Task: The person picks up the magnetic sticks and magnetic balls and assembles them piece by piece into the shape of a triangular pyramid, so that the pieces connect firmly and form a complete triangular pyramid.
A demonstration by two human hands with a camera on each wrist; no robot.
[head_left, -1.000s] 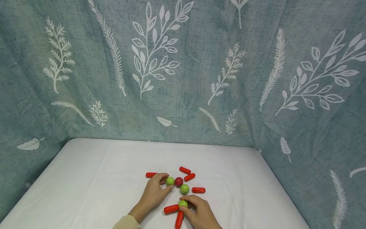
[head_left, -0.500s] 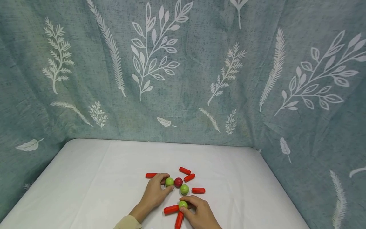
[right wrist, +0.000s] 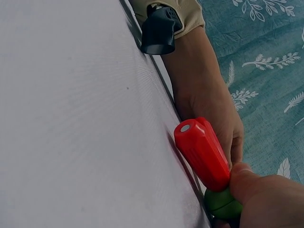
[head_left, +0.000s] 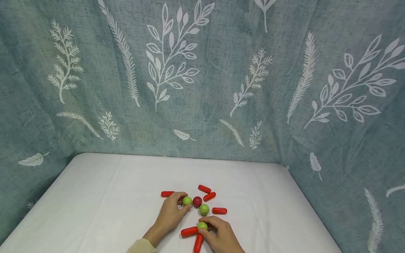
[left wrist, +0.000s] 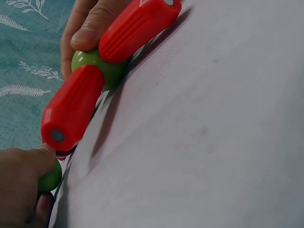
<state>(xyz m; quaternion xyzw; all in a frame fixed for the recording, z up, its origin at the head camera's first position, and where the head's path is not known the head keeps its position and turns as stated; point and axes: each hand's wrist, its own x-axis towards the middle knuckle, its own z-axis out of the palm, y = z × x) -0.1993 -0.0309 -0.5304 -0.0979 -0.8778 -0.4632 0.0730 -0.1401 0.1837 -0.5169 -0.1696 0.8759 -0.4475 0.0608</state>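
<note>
Three glossy green balls [head_left: 204, 209]; grooved red rods [left wrist: 75, 107], grey end discs [left wrist: 57, 136].

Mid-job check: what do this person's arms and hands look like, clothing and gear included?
The left hand and right hand are both bare. A plain beige sleeve covers the left forearm, stopping short of the wrist; the right wrist view shows a dark, rounded, hooded device at its cuff. No right sleeve is in view.
</note>
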